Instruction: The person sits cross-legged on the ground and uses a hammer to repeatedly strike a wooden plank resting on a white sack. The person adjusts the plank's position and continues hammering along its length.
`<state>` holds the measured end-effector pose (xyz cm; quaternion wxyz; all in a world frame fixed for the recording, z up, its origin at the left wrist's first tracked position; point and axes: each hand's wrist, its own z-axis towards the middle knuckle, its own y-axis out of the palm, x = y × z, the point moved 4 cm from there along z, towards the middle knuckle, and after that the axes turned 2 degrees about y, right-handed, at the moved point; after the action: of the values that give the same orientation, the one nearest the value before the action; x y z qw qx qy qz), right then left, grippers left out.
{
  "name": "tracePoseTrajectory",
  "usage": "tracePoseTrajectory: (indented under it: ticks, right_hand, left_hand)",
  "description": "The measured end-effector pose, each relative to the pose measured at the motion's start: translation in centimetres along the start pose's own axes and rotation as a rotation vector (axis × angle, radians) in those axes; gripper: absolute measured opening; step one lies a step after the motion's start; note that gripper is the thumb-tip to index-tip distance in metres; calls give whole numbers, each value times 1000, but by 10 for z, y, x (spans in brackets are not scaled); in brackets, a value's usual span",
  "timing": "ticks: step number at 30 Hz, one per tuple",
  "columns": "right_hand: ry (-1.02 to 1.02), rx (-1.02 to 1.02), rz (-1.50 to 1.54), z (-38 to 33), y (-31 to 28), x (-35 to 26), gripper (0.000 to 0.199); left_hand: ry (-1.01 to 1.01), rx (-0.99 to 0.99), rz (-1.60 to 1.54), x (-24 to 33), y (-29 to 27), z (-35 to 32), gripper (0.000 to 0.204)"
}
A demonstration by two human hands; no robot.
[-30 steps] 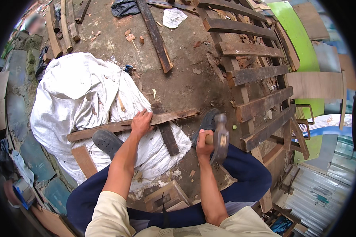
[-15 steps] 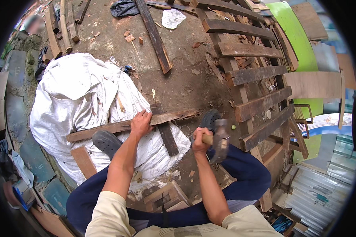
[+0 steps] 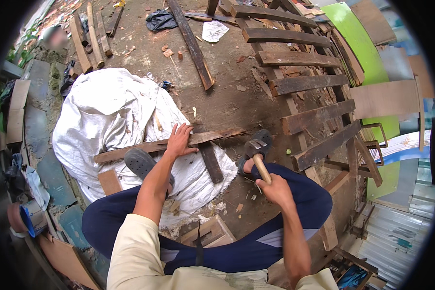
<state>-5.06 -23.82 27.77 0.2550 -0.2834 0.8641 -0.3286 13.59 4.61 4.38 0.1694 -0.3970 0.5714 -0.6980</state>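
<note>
My left hand point(image 3: 180, 140) lies across a long rough wooden board point(image 3: 125, 153), fingers spread and stretched out. This board crosses over a darker short plank point(image 3: 210, 163), which pokes out beneath it on the near side. Both pieces rest on a white woven sheet point(image 3: 101, 106). Gripped in my right hand point(image 3: 277, 189) is a hammer point(image 3: 261, 166) with a pale wooden handle. Its dark metal head points away from me, above my right shoe point(image 3: 262, 137) in the view. My left shoe point(image 3: 139, 163) is beside the board.
A slatted wooden frame point(image 3: 304, 84) stretches along the right side. One dark beam point(image 3: 193, 46) lies on the ground ahead, near a black plastic bag point(image 3: 160, 20). Between my legs sits a small wooden frame point(image 3: 210, 232). Far left are several timber lengths point(image 3: 93, 36) and another person point(image 3: 54, 38).
My left hand's fingers have gone from curled on the board to spread out. My right hand has moved right and closer to me, with the hammer's head swung forward.
</note>
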Motion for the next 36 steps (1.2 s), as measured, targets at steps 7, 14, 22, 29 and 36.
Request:
tracePoseTrajectory:
  ticks: [7,14,22,29,36]
  right_hand:
    - [-279,-51,-544,-46,-2,-4,39]
    - [-471,-201,-734,-59,39,-11,20]
    - [-531,-188,-617,-73,43,-17,15]
    - [-432,-38,-536,-59,29,2,13]
    - [-371,-11,-576,-49,34,19,14]
  left_hand:
    - [-410,-62,236,-36,-35,-91,92]
    - [-640,-291,176,-83,-62,-130,85]
    - [-725,-269,234,-80,-39,-117,81]
    - [-484,-286,232,-98,-40,-106,73]
    - [-399,-356,166,-127,-40,-103,66]
